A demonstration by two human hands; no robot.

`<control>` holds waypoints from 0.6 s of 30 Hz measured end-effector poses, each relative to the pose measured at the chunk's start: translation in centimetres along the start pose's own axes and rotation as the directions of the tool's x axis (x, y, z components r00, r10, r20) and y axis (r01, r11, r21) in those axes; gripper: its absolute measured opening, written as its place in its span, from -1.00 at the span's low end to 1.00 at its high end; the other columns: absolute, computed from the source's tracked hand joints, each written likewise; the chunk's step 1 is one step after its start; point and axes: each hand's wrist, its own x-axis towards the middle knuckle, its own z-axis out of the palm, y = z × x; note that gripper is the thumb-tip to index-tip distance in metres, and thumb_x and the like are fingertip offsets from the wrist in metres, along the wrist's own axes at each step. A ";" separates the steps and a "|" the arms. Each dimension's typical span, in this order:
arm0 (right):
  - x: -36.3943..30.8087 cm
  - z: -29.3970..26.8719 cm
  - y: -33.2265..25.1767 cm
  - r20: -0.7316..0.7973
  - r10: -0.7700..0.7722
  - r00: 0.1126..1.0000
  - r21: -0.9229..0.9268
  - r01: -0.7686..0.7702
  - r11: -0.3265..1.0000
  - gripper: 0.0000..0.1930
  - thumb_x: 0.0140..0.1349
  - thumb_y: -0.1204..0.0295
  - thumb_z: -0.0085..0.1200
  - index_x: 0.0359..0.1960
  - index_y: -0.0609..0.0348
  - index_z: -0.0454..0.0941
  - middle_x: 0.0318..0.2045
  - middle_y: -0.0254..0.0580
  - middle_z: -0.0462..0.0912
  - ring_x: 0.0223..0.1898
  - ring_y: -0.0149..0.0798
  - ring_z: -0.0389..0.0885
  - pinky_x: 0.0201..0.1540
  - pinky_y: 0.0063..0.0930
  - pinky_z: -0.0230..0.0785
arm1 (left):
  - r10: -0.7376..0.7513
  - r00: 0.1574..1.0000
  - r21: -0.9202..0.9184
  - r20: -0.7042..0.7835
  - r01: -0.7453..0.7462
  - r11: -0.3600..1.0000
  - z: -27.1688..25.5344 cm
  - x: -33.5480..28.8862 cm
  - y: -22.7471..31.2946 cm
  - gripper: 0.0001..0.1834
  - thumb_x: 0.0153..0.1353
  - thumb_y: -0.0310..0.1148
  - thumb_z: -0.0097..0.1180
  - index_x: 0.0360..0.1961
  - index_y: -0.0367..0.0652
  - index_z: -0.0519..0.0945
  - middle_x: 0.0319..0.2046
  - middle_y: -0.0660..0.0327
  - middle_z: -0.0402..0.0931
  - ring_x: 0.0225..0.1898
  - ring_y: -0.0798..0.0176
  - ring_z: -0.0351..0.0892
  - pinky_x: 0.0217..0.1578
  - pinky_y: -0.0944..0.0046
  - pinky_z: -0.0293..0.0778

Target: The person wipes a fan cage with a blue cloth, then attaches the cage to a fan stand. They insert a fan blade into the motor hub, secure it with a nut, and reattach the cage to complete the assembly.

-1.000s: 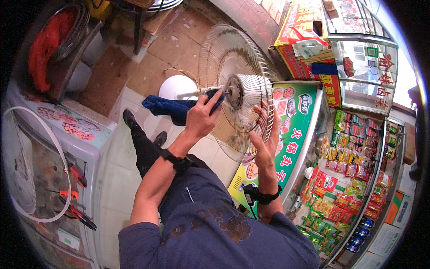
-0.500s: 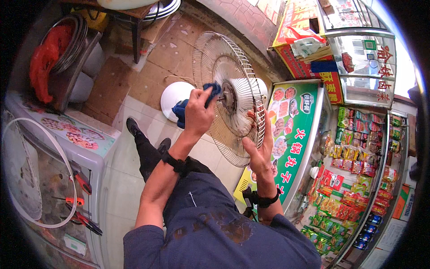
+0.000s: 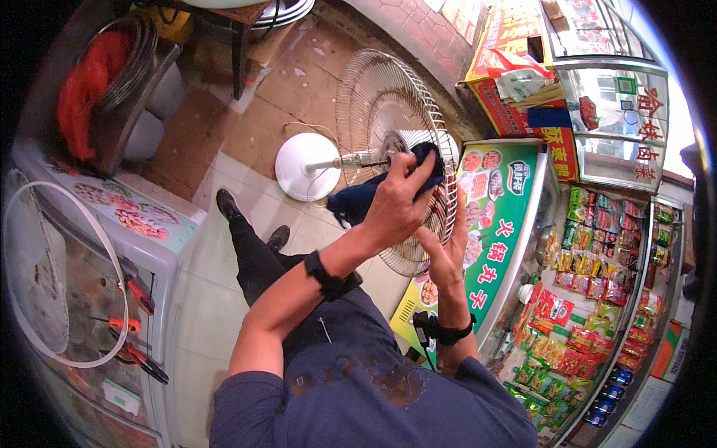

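A round wire fan guard, brownish with grime, stands tilted in front of me. My right hand grips its near right rim, thumb inside and fingers outside. My left hand is closed on a dark blue cloth, held at the guard's inner side near the right rim. Part of the cloth hangs down left of the hand. Behind the guard, a white fan stand rests its round base on the floor, its pole reaching right. The pole's far end is partly hidden by my left hand and the guard.
On the glass-topped freezer at left lie a white plastic ring, orange-handled pliers and a screwdriver. A green-fronted chest and a rack of snack packets stand at right. A wooden stool is at the back.
My left hand has moved right with the cloth, from the guard's centre toward its right rim. The guard and my right hand have shifted slightly right in view; the right hand still grips the rim.
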 end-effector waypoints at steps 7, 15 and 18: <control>0.8 -0.7 0.1 0.001 -0.041 0.999 -0.059 0.041 0.997 -0.04 0.18 0.40 0.24 0.62 0.30 0.05 0.48 0.08 0.32 0.50 -0.08 0.31 0.55 -0.16 0.11 | -0.251 0.958 -0.109 -0.140 0.237 0.965 1.7 4.1 -0.5 -0.40 0.33 -0.49 0.22 0.41 -0.27 0.48 -0.12 -0.06 0.41 -0.11 -0.11 0.55 -0.03 0.04 0.52; 0.8 -0.5 -0.1 -0.015 -0.099 0.995 -0.072 0.097 0.993 -0.05 0.19 0.43 0.24 0.62 0.28 0.06 0.44 0.03 0.38 0.44 -0.12 0.38 0.52 -0.21 0.15 | -0.010 1.000 0.090 -0.001 0.010 0.996 2.0 -2.1 -0.1 -0.33 0.19 -0.50 0.27 0.39 -0.15 0.52 -0.09 -0.06 0.39 -0.15 -0.18 0.63 -0.19 -0.02 0.63; 1.2 -0.4 0.1 -0.027 -0.093 0.995 0.002 0.093 0.996 -0.04 0.17 0.44 0.24 0.62 0.25 0.05 0.41 0.02 0.40 0.43 -0.13 0.40 0.51 -0.20 0.17 | 0.029 0.987 0.071 0.156 -0.040 0.997 1.4 -6.0 -1.6 -0.36 0.17 -0.55 0.28 0.34 -0.13 0.59 -0.08 -0.03 0.44 -0.12 -0.14 0.65 -0.20 -0.01 0.66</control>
